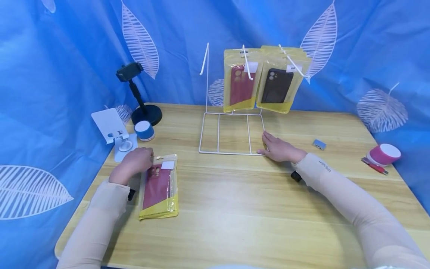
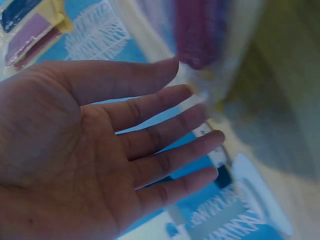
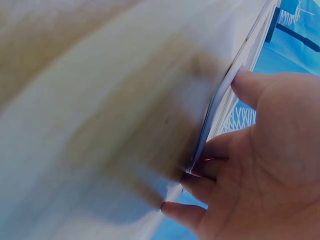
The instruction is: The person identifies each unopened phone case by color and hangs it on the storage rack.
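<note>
The wooden table (image 1: 235,209) carried a white wire display rack (image 1: 231,132) with two yellow-packaged phone cases (image 1: 265,80) hanging from its hooks. The right hand (image 1: 279,148) lay flat with straight fingers pressing on the rack's base corner. A packaged red phone case (image 1: 158,188) lay flat on the table's left side; the left hand (image 1: 134,162), fingers loosely spread, rested at its top edge, gripping nothing.

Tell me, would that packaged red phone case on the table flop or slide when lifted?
The packaged red phone case likely stays fairly stiff, since a case fills its flat pouch. The glossy plastic looks slippery on the table. The left hand rests at its top edge; it probably lifts lightly.
</note>
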The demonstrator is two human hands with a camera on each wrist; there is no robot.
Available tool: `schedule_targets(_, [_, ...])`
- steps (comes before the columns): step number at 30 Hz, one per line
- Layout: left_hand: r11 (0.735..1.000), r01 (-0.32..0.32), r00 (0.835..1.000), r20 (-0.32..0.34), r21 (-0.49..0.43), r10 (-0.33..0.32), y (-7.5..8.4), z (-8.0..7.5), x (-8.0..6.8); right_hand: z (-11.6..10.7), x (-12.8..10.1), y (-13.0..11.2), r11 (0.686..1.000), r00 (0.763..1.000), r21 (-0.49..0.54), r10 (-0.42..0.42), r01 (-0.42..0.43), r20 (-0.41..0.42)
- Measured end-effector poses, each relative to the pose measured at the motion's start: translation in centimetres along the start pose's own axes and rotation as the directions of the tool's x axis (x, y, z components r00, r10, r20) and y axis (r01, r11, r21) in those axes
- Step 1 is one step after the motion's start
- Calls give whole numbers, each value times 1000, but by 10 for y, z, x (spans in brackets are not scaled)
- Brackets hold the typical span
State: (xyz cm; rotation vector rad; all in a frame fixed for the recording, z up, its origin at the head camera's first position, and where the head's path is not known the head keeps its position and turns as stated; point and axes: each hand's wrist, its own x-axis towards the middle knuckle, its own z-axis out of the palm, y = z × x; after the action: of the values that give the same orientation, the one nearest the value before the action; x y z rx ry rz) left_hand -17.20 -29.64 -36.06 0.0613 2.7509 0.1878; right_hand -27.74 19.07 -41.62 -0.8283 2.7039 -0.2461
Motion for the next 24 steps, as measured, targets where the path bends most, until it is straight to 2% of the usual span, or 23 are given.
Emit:
schedule_targets(8, [1000,-16,999,-50,-2,16,-11,7,6,1,1,2,1000,1000,4,0,0,7])
schedule_targets(15, [987,-39,991,-133,-158,17,-10,4,0,2,1,3,1000,1000,0,1,-1,13])
schedule_targets(17, [977,-78,980,-193,-199,39,-8,2,-3,2,1,3,1000,1000,-1,0,0,10])
schedule_targets(20, [950,-163,953,-290,-266,82,0,-4,-8,2,1,3,1000,1000,-4,-1,1,4])
schedule_targets(22, [914,-240,929,-350,-328,119,9,-10,-12,2,1,3,1000,1000,-3,1,-1,2])
schedule_targets(24, [863,-321,904,-397,-389,158,22,-17,-18,2,1,2,1000,1000,-4,2,-2,3])
